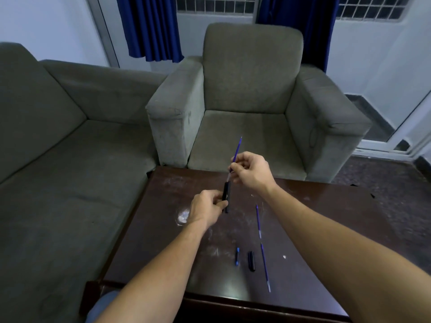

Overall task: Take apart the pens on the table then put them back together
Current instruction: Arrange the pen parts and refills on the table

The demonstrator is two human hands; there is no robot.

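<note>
Barrel (pixel 226 196) and refill (pixel 238 150) held above the worktop (pixel 161 206).
Left hand (pixel 206 207) grips the barrel; right hand (pixel 251 170) pinches the refill at its mouth. Two loose refills (pixel 258 220) (pixel 265 264) and a cap (pixel 251 261) lie below.

Grey armchair (pixel 253 89) and sofa (pixel 58 127) face blue curtains (pixel 149 26), barred windows (pixel 214 4).

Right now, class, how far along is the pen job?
Done: loose refills, a small blue part and a short black piece lie apart on the table. In hand: left hand holds a black barrel; right hand pinches a blue refill at its mouth. Left: apparently reassembling everything.
</note>
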